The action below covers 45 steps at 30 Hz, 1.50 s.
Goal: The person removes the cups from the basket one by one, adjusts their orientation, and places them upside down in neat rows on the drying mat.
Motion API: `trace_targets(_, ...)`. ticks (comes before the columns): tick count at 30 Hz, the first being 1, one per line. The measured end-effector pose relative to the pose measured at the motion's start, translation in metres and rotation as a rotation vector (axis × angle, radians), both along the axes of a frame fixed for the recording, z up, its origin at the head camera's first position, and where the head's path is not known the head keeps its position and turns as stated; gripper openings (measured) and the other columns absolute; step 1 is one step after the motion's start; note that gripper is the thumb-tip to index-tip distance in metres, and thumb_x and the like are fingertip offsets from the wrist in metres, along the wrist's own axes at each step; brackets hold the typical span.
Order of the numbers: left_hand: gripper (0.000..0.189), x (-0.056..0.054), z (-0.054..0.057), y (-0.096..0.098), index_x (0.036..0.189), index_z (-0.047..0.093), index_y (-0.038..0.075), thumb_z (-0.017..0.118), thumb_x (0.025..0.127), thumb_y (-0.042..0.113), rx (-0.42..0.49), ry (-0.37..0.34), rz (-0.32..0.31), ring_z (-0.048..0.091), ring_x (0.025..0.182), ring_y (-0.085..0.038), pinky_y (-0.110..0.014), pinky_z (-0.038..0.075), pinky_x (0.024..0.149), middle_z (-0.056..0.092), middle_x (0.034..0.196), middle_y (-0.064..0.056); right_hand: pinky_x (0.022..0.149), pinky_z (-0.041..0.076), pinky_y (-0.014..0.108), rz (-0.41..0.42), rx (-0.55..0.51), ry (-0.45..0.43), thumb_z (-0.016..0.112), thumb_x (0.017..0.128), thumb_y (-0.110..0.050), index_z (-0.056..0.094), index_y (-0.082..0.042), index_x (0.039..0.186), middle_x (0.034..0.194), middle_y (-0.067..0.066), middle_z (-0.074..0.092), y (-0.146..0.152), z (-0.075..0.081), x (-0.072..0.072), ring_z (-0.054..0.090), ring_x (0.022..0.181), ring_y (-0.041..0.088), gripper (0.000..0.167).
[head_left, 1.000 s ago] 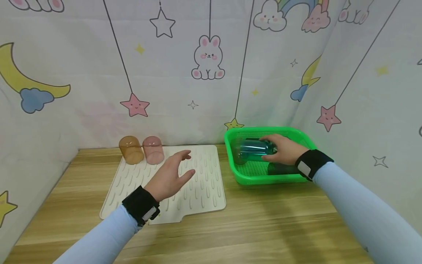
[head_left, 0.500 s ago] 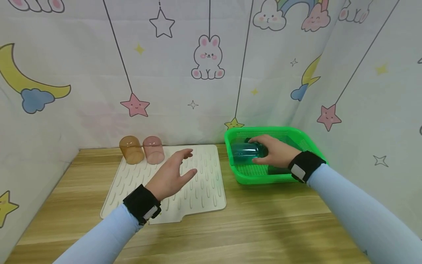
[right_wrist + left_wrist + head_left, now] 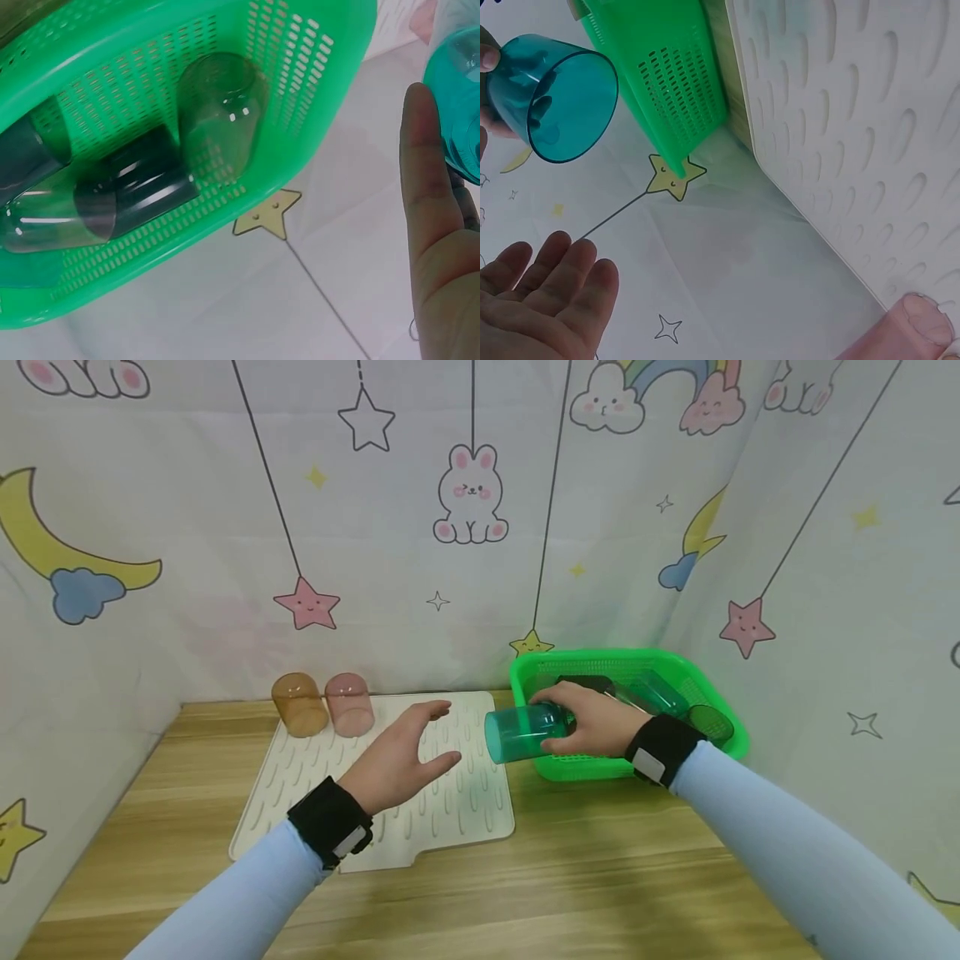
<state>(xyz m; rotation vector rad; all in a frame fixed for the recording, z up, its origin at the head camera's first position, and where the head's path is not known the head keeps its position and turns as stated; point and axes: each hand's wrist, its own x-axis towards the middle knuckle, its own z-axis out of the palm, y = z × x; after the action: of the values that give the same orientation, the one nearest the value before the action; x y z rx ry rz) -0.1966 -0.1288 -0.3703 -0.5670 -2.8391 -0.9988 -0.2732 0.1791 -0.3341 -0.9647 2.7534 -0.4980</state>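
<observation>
My right hand (image 3: pixel 596 718) grips a teal see-through cup (image 3: pixel 521 732) by its base end. The cup lies sideways in the air, its open mouth facing left, over the gap between the green basket (image 3: pixel 570 768) and the white draining mat (image 3: pixel 457 810). In the left wrist view the teal cup (image 3: pixel 570 101) shows its hollow inside. My left hand (image 3: pixel 397 760) hovers over the mat, fingers spread and holding nothing. At the mat's back left, an amber cup (image 3: pixel 302 706) and a pink cup (image 3: pixel 349 706) stand upside down side by side.
Several more cups lie in the basket, among them a dark cup (image 3: pixel 154 176) and a clear cup (image 3: pixel 221 112). The basket stands at the back right of the wooden table (image 3: pixel 480 902). A patterned cloth (image 3: pixel 405 635) hangs right behind everything.
My right hand has brought the teal cup left, from inside the basket to past its left rim. Cups formerly behind the hand now show. My left hand has shifted slightly right.
</observation>
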Motion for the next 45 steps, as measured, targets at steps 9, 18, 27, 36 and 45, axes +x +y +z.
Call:
trace_targets(9, 0.079, 0.000, 0.000, 0.007, 0.155, 0.035, 0.008, 0.074, 0.093, 0.039, -0.030, -0.044, -0.033, 0.048, 0.142, -0.030, -0.050, 0.044, 0.115, 0.046, 0.155, -0.013, 0.098, 0.056, 0.044, 0.026, 0.014, -0.042, 0.073, 0.090, -0.040, 0.053, -0.019, 0.144, 0.135, 0.007, 0.054, -0.021, -0.001, 0.008, 0.056, 0.111, 0.025, 0.062)
trace_targets(18, 0.083, 0.000, -0.001, 0.015, 0.154, 0.037, 0.008, 0.078, 0.090, 0.040, -0.042, -0.073, -0.061, 0.051, 0.137, -0.027, -0.048, 0.046, 0.113, 0.045, 0.156, -0.011, 0.096, 0.057, 0.041, 0.054, 0.030, -0.072, 0.073, 0.090, -0.041, 0.052, -0.020, 0.144, 0.133, 0.007, 0.055, -0.031, -0.003, 0.011, 0.056, 0.110, 0.022, 0.062)
trace_targets(27, 0.084, 0.000, -0.002, 0.020, 0.152, 0.039, 0.010, 0.082, 0.086, 0.040, -0.050, -0.120, -0.052, 0.059, 0.120, -0.025, -0.044, 0.055, 0.103, 0.053, 0.146, -0.010, 0.096, 0.056, 0.038, 0.074, 0.035, -0.073, 0.072, 0.090, -0.042, 0.052, -0.018, 0.144, 0.131, 0.006, 0.055, -0.037, -0.002, 0.015, 0.054, 0.110, 0.022, 0.062)
trace_targets(36, 0.081, -0.002, -0.005, 0.021, 0.149, 0.043, 0.009, 0.083, 0.085, 0.037, -0.060, -0.125, -0.053, 0.060, 0.114, -0.024, -0.041, 0.057, 0.099, 0.058, 0.138, -0.009, 0.095, 0.056, 0.037, 0.090, 0.020, -0.091, 0.074, 0.089, -0.042, 0.053, -0.018, 0.143, 0.132, 0.004, 0.055, -0.042, 0.000, 0.018, 0.054, 0.110, 0.021, 0.062)
trace_targets(45, 0.080, -0.002, -0.009, 0.020, 0.149, 0.043, 0.007, 0.083, 0.085, 0.035, -0.051, -0.159, -0.064, 0.059, 0.115, -0.024, -0.042, 0.055, 0.102, 0.056, 0.139, -0.009, 0.094, 0.056, 0.036, 0.093, 0.030, -0.072, 0.074, 0.089, -0.043, 0.054, -0.020, 0.142, 0.131, 0.003, 0.056, -0.047, 0.003, 0.022, 0.054, 0.110, 0.020, 0.061)
